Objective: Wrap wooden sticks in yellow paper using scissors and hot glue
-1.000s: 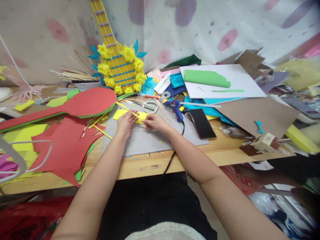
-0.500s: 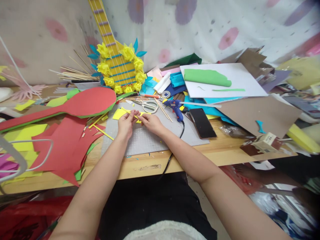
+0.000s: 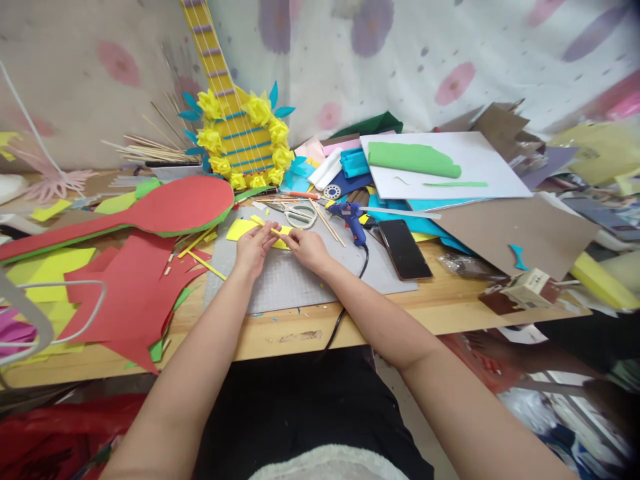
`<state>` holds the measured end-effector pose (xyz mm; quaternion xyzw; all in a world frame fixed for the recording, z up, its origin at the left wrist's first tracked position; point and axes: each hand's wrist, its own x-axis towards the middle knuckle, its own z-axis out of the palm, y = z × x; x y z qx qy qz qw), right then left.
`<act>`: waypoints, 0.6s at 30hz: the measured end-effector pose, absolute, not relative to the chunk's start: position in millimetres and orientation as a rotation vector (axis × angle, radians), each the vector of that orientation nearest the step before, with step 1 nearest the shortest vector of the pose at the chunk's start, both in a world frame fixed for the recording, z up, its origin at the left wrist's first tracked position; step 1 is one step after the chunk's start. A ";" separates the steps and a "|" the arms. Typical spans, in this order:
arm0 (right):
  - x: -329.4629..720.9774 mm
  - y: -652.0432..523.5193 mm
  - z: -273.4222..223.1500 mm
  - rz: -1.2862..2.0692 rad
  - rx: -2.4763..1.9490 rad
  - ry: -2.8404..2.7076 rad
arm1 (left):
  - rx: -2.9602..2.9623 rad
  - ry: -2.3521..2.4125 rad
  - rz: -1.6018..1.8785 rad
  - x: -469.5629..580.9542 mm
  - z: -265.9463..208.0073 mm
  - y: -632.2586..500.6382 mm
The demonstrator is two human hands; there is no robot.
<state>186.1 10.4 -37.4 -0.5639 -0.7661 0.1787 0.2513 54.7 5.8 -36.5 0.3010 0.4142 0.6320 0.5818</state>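
My left hand (image 3: pixel 253 248) and my right hand (image 3: pixel 309 249) are close together above the grey cutting mat (image 3: pixel 290 287). A thin yellow paper strip (image 3: pixel 257 220) runs between them. My left fingers hold it from the left, with the thumb near my right fingertips. The right thumb and fingers pinch its near end. Under the hands lies a flat yellow paper piece (image 3: pixel 239 229), partly covered by them. Behind it rest scissors (image 3: pixel 300 215). A blue glue gun (image 3: pixel 354 220) with a white glue stick stands right of my right hand.
A black phone (image 3: pixel 405 249) lies on the mat's right edge. The red guitar-shaped cutout (image 3: pixel 183 203) and red paper (image 3: pixel 123 293) fill the left. A yellow flowered paper guitar (image 3: pixel 245 143) leans at the back. A white board (image 3: pixel 450 187) carries green paper (image 3: pixel 413 159).
My left fingers have loosened and straightened a little around the yellow strip. My right hand has barely moved, still pinching it. The whole view has shifted slightly.
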 end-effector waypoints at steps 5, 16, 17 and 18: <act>188.8 8.6 -30.6 0.571 -1.505 -2.124 | 0.646 0.940 1.577 49.6 -37.9 8.1; 199.3 12.1 -19.9 1.077 -1.318 -2.056 | 0.669 0.800 1.549 50.4 -34.8 6.5; 200.1 12.3 -19.4 1.117 -1.303 -2.043 | 0.672 0.801 1.546 50.2 -34.7 6.3; 200.9 12.4 -19.2 1.146 -1.292 -2.035 | 0.671 0.810 1.543 50.2 -34.7 6.3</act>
